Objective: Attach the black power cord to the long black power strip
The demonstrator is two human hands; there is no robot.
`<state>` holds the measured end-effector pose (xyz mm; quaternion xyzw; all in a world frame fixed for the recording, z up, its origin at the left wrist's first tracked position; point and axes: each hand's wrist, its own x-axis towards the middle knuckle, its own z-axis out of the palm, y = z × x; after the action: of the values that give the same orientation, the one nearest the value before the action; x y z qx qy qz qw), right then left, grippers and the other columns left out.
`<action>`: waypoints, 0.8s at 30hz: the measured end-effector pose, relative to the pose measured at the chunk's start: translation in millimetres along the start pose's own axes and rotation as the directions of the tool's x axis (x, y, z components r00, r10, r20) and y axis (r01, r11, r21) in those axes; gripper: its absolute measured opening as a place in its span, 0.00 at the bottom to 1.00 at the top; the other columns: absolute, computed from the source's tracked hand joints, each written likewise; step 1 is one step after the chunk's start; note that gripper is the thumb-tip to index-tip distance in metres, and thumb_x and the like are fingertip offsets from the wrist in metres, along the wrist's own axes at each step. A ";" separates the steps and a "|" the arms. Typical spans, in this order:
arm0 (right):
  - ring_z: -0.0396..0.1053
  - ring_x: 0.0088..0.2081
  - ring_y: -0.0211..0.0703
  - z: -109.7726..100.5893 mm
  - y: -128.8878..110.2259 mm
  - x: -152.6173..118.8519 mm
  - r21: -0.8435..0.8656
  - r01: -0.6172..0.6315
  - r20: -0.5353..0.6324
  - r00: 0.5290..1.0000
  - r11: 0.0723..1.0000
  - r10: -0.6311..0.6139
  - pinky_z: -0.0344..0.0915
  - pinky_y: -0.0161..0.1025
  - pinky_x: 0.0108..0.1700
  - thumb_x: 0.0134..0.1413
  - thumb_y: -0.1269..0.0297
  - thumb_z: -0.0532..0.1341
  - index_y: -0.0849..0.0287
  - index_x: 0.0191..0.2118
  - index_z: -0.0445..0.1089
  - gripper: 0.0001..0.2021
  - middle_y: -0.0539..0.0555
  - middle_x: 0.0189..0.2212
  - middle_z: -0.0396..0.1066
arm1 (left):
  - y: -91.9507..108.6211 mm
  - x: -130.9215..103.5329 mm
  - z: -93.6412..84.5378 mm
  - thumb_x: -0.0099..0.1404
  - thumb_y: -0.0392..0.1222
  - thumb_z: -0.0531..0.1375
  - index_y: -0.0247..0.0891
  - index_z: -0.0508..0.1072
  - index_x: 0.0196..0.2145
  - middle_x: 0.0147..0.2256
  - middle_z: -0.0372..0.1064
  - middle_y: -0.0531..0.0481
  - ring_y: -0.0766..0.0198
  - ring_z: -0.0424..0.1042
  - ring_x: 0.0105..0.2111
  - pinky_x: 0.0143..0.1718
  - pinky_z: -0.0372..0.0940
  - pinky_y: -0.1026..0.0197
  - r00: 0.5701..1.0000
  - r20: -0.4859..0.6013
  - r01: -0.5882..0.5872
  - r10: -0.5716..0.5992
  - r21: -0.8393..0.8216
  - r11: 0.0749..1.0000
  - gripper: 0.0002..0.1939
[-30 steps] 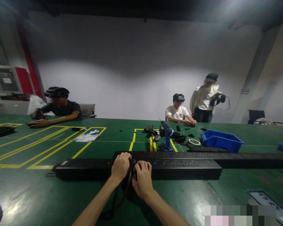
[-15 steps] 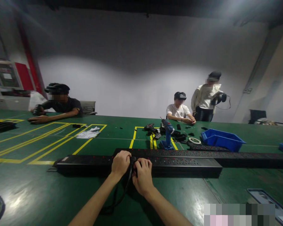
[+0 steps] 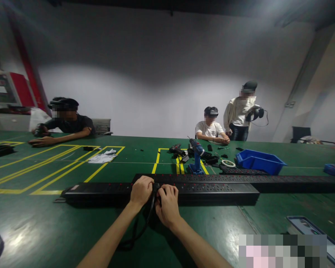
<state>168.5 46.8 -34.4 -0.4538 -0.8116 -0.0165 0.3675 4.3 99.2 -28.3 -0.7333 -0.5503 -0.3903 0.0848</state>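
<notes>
A long black power strip with rows of sockets lies across the green table in front of me. Behind it runs a second long black strip. A black plug stands at the nearer strip, its black cable hanging down over the front side onto the table. My left hand is closed beside the plug on the left, fingertips hidden behind it. On the plug's right, my right hand has its fingers bent over the strip; what they grip is too hidden to make out.
Behind the strips stand a blue drill, a tape roll and a blue bin. White papers lie left of them. A phone is at the lower right. Three people are across the table.
The whole view has shifted slightly, so things appear a little further left and higher. Both hands stay at the plug, with no clear change of hold.
</notes>
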 end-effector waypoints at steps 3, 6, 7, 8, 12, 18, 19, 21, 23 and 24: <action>0.58 0.49 0.49 -0.5 -0.2 1.4 0.002 0.000 -0.011 1.000 1.000 0.000 0.48 0.50 0.56 0.50 0.70 0.59 0.56 0.40 0.67 0.10 0.55 0.45 0.65 | 0.9 -0.7 0.0 0.62 0.32 0.51 0.40 0.75 0.31 0.37 0.74 0.47 0.60 0.70 0.40 0.44 0.65 0.59 1.000 -0.011 0.016 -0.016 -0.002 1.000 0.13; 0.59 0.48 0.48 -2.1 -2.0 6.5 0.018 -0.017 -0.034 0.999 1.000 0.018 0.48 0.50 0.56 0.52 0.69 0.58 0.56 0.41 0.66 0.10 0.55 0.43 0.66 | 1.2 -1.4 0.3 0.62 0.32 0.50 0.40 0.76 0.32 0.39 0.73 0.47 0.60 0.70 0.43 0.45 0.65 0.59 1.000 -0.016 0.021 -0.021 0.004 1.000 0.14; 0.60 0.47 0.48 -2.7 -2.9 9.0 0.027 -0.022 -0.041 0.999 0.999 0.023 0.48 0.50 0.57 0.52 0.69 0.58 0.56 0.42 0.66 0.10 0.55 0.43 0.66 | 1.1 -1.5 0.5 0.62 0.32 0.50 0.41 0.76 0.32 0.39 0.73 0.47 0.60 0.69 0.44 0.45 0.65 0.59 1.000 -0.013 0.016 -0.016 0.007 1.000 0.14; 0.60 0.47 0.48 -3.2 -3.7 11.5 0.037 -0.023 -0.045 0.999 0.999 0.024 0.48 0.49 0.57 0.53 0.69 0.58 0.56 0.44 0.66 0.11 0.55 0.43 0.66 | 0.9 -1.6 0.6 0.63 0.32 0.50 0.41 0.76 0.32 0.39 0.73 0.47 0.59 0.69 0.45 0.45 0.65 0.59 1.000 -0.009 0.011 -0.011 0.010 1.000 0.14; 0.60 0.50 0.49 -4.0 -4.9 20.7 0.054 0.011 -0.044 0.999 0.998 -0.009 0.49 0.48 0.57 0.53 0.68 0.58 0.57 0.52 0.63 0.19 0.56 0.47 0.66 | 0.3 -1.6 0.1 0.63 0.32 0.50 0.41 0.76 0.33 0.39 0.73 0.47 0.59 0.68 0.47 0.46 0.66 0.58 1.000 0.004 0.011 -0.011 0.009 1.000 0.15; 0.61 0.51 0.48 -7.8 3.5 33.8 0.041 0.076 0.076 0.994 0.996 -0.079 0.52 0.46 0.55 0.53 0.68 0.58 0.55 0.51 0.64 0.18 0.56 0.49 0.67 | 1.4 -1.0 -3.0 0.64 0.33 0.50 0.40 0.76 0.33 0.40 0.73 0.46 0.58 0.68 0.47 0.46 0.66 0.57 1.000 0.010 0.008 -0.008 0.004 1.000 0.15; 0.61 0.51 0.48 -9.0 5.7 36.5 0.043 0.084 0.104 0.991 0.996 -0.088 0.52 0.45 0.54 0.53 0.68 0.59 0.55 0.51 0.64 0.18 0.56 0.49 0.67 | 1.3 -1.0 -3.1 0.64 0.32 0.49 0.40 0.76 0.33 0.40 0.73 0.46 0.58 0.68 0.46 0.46 0.67 0.57 1.000 0.012 0.011 -0.011 0.003 1.000 0.15; 0.61 0.50 0.47 -10.9 9.9 41.7 0.049 0.099 0.164 0.981 0.994 -0.106 0.53 0.44 0.52 0.52 0.68 0.60 0.55 0.50 0.64 0.18 0.55 0.48 0.68 | 0.2 -0.9 -2.2 0.62 0.30 0.49 0.40 0.76 0.34 0.39 0.73 0.46 0.58 0.68 0.47 0.47 0.67 0.57 1.000 0.016 0.005 -0.005 0.002 1.000 0.15; 0.61 0.50 0.47 -11.9 13.3 45.2 0.047 0.105 0.210 0.971 0.993 -0.112 0.53 0.43 0.51 0.52 0.68 0.61 0.54 0.51 0.64 0.19 0.54 0.47 0.69 | -1.5 -1.0 -0.2 0.61 0.28 0.49 0.40 0.76 0.34 0.39 0.73 0.46 0.58 0.67 0.48 0.48 0.66 0.57 1.000 0.015 -0.006 0.006 0.002 1.000 0.16; 0.61 0.50 0.47 -11.9 14.5 46.2 0.041 0.105 0.224 0.968 0.994 -0.112 0.53 0.43 0.51 0.52 0.67 0.61 0.54 0.51 0.64 0.19 0.54 0.47 0.69 | -2.4 -1.2 0.8 0.60 0.28 0.49 0.40 0.76 0.35 0.39 0.73 0.46 0.58 0.67 0.48 0.48 0.66 0.56 1.000 0.013 -0.010 0.010 0.000 1.000 0.17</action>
<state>171.5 84.5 -1.9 -0.4023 -0.8719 0.0268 0.2779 2.5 99.7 -30.3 -0.7386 -0.5470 -0.3851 0.0835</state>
